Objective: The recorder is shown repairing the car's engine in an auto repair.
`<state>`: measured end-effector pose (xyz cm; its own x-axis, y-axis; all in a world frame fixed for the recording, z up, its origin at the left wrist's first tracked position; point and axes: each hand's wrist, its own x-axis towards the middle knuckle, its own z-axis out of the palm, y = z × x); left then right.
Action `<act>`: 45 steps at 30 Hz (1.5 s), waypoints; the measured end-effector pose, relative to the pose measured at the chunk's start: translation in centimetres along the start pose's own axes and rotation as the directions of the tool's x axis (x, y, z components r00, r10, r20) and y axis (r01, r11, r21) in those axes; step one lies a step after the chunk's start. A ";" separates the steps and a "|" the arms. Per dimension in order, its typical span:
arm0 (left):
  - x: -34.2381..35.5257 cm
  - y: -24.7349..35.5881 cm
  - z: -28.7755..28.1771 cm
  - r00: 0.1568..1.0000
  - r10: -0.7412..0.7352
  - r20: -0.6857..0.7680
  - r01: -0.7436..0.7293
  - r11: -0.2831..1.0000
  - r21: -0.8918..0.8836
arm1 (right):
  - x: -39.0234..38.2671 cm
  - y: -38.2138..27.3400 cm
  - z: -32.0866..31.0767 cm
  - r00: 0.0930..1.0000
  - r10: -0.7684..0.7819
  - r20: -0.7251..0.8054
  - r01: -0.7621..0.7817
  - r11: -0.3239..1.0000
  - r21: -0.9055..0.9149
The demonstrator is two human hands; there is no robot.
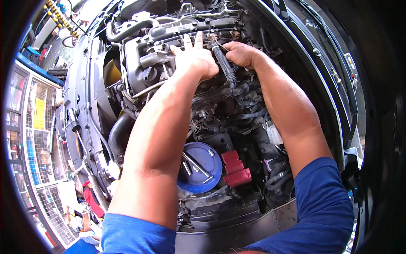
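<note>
My left hand [195, 57] rests with fingers spread on the upper part of the black engine [146, 67], its fingertips by a long rail with clips and fittings [175, 29]. My right hand [241, 55] is just to its right, fingers curled at a small thin part beside the upper end of a ribbed hose [224, 63]; what they grip is too small to make out. Below my forearms a blue round tray [201, 158] holds several metal tools [188, 167], beside a red plastic cover [234, 169].
The engine bay's front panel [84, 122] runs down the left, with a shelved mesh rack [40, 110] and workshop items beyond it. The dark body edge [338, 106] curves along the right. A white reservoir [272, 133] sits by my right forearm, and a grey padded cover [275, 218] lies at the near edge.
</note>
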<state>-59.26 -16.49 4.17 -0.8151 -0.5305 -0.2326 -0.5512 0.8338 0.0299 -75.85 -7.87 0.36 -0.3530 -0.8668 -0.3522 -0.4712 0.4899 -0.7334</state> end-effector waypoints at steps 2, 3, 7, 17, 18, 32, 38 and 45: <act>-0.6 0.0 -0.2 0.998 -0.048 -0.047 0.047 0.999 -0.020 | 0.0 -0.5 0.2 0.993 -0.103 -0.051 0.096 0.987 -0.126; -0.6 0.2 0.2 0.994 -0.062 -0.093 0.060 0.998 -0.030 | 0.1 -0.1 0.2 0.975 -0.196 -0.104 0.165 0.953 -0.254; -0.4 1.1 0.3 0.996 0.086 -0.030 -0.087 0.996 -0.026 | -0.6 2.5 -0.7 0.985 -0.157 -0.073 0.154 0.987 -0.039; -0.5 0.2 0.0 0.994 0.084 -0.077 -0.086 0.996 -0.018 | 0.1 2.4 -0.5 0.982 -0.179 -0.057 0.181 0.983 0.036; -1.3 0.2 0.2 0.986 0.129 -0.107 -0.133 0.991 -0.030 | 0.1 2.6 -0.3 0.979 -0.193 -0.066 0.192 0.981 -0.017; -1.5 -0.4 -1.0 0.998 0.054 -0.040 -0.059 0.988 -0.141 | -1.2 -0.5 0.3 0.995 -0.096 0.016 0.092 0.980 0.174; -1.6 -0.3 -0.3 0.996 0.063 -0.059 -0.070 0.988 -0.141 | -1.4 -0.5 0.7 0.995 -0.066 -0.076 0.081 0.974 0.214; -1.2 0.3 -1.0 1.000 0.005 0.001 -0.005 0.989 -0.145 | -1.6 -0.6 0.6 0.994 -0.097 -0.040 0.103 0.979 0.176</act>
<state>-58.62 -15.76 5.42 -0.8176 -0.5264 -0.2334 -0.5674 0.8054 0.1712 -74.51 -6.86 1.05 -0.3377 -0.9058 -0.2558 -0.3552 0.3743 -0.8566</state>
